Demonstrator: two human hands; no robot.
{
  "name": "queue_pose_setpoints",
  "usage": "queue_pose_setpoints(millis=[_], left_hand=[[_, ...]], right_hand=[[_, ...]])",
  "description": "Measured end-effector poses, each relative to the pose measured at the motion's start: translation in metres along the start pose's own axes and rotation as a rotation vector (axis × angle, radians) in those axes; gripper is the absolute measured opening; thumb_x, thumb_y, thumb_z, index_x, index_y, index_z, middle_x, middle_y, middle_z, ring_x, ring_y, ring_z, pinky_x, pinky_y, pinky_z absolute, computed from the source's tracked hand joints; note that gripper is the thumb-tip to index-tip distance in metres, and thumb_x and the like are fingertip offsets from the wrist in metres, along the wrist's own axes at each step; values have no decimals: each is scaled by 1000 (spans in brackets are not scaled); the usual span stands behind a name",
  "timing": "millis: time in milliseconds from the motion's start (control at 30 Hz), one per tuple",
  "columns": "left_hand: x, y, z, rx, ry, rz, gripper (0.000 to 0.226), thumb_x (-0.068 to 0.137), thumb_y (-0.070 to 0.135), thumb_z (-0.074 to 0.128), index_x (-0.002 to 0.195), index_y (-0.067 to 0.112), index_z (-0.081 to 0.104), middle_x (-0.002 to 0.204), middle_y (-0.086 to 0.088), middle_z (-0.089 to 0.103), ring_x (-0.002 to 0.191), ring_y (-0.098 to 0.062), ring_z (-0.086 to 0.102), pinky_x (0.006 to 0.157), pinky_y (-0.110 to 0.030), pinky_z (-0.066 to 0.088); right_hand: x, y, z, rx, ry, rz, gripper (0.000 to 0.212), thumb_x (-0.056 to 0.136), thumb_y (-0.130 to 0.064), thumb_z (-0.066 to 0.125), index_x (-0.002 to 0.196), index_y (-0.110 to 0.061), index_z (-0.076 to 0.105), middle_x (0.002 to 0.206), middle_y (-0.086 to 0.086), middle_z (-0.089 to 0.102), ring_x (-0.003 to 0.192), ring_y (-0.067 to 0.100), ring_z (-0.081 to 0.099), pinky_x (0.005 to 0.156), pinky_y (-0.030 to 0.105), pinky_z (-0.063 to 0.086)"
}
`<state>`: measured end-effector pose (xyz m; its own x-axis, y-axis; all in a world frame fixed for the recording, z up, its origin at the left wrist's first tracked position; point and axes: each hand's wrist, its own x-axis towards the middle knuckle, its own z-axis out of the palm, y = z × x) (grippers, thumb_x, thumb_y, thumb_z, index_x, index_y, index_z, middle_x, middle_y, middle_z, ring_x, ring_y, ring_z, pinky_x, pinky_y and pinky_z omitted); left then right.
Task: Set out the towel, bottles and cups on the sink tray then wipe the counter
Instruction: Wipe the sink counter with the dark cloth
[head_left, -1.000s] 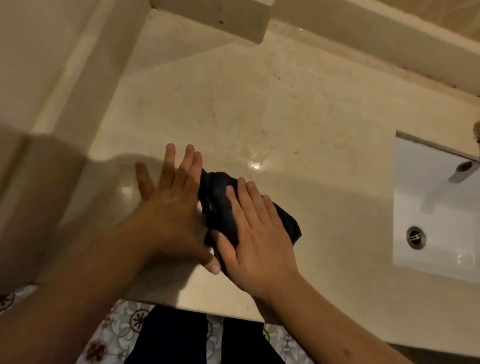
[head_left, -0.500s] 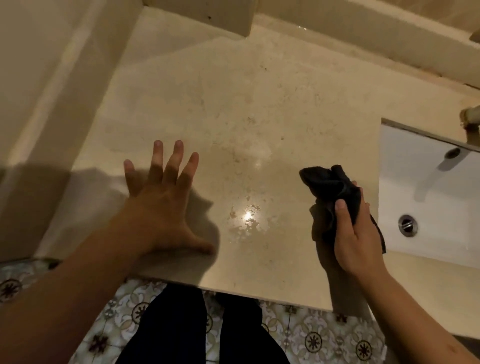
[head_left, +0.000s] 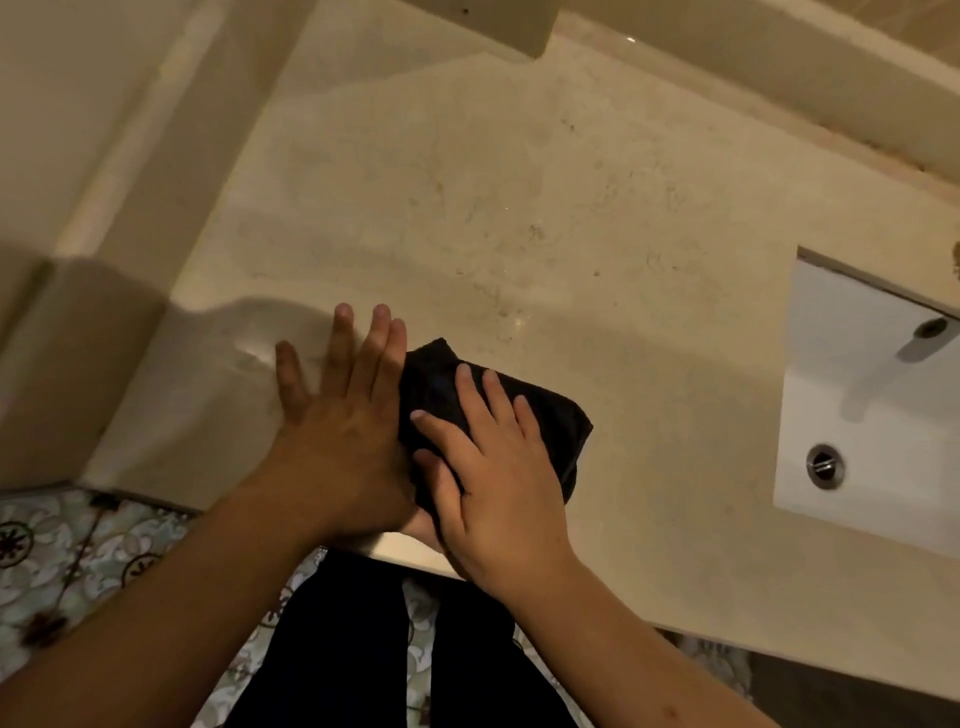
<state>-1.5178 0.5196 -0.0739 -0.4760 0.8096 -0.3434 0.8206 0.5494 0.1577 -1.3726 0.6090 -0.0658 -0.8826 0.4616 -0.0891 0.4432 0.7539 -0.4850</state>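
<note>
A dark cloth (head_left: 550, 426) lies bunched on the beige stone counter (head_left: 519, 218) near its front edge. My right hand (head_left: 493, 467) presses flat on top of the cloth, fingers spread across it. My left hand (head_left: 343, 415) rests flat on the counter right beside the cloth's left side, fingers apart and pointing away from me, its thumb side hidden under my right hand. No towel, bottles, cups or tray are in view.
A white sink basin (head_left: 872, 415) with a metal drain (head_left: 825, 466) is set into the counter at the right. A raised ledge runs along the back wall. A wall closes the counter's left end. Patterned floor tiles (head_left: 78, 545) show below the front edge.
My right hand has carried the cloth from near the sink back leftward and pressed it down against my left hand, which stays flat on the counter.
</note>
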Motion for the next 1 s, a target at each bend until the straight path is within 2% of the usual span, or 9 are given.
queue_pose_setpoints(millis=[67,200,333,467,567,633,767,867,1000], left_hand=[[-1,-1,1,11,-33,20,161,37,106,32,155,8,-15,166,-11,-17,150,-36,-22,107,-77,-6],[0,0,-2,-5,-95,4,178,13,113,23,147,11,-35,159,-9,-38,144,-34,-38,108,-76,-10],[1,1,-6,-17,-116,-20,179,9,111,28,143,16,-43,154,-5,-47,139,-29,-46,109,-72,-15],[-1,-1,-7,-22,-96,7,179,11,110,32,148,16,-37,156,-4,-44,141,-29,-43,109,-72,-15],[-1,-1,-9,-29,-96,12,180,12,110,35,148,17,-35,158,-2,-41,141,-30,-43,108,-71,-18],[0,-1,-11,-39,-104,17,177,12,110,34,144,19,-40,156,-1,-43,140,-30,-45,106,-69,-20],[12,4,-21,-28,-60,-37,175,8,112,25,144,21,-37,160,-1,-34,145,-34,-34,110,-70,-10],[31,11,-29,-50,-62,-101,178,6,111,28,140,19,-43,158,-5,-39,143,-35,-38,109,-71,-13],[43,18,-25,-32,-127,-142,179,9,108,34,135,13,-49,154,-8,-46,137,-37,-46,107,-73,-16]], right_hand=[[-6,9,0,-63,14,27,44,104,-38,41,148,-35,43,165,4,26,154,22,12,124,42,7],[-24,41,-17,-112,58,215,60,104,-48,34,160,-33,17,169,5,11,155,17,3,123,41,7],[-39,81,-45,-122,139,323,57,102,-46,39,156,-29,33,165,11,26,149,28,25,117,45,20],[-43,123,-69,-144,292,449,48,98,-35,50,143,-21,57,142,16,53,125,39,47,104,51,37],[-36,145,-89,-73,330,562,41,102,-24,51,141,-12,55,133,25,51,120,43,46,100,49,40],[-29,148,-103,43,372,582,39,104,-22,50,141,-12,53,134,17,50,124,37,46,104,42,40],[3,102,-119,364,565,492,37,100,-33,57,136,-30,52,132,-9,53,121,12,54,104,43,48],[39,53,-109,570,542,286,41,98,-24,60,139,-28,51,136,-2,57,124,14,56,102,45,50],[77,13,-69,428,401,74,41,98,-13,58,139,-14,55,128,5,52,119,2,47,101,18,39]])
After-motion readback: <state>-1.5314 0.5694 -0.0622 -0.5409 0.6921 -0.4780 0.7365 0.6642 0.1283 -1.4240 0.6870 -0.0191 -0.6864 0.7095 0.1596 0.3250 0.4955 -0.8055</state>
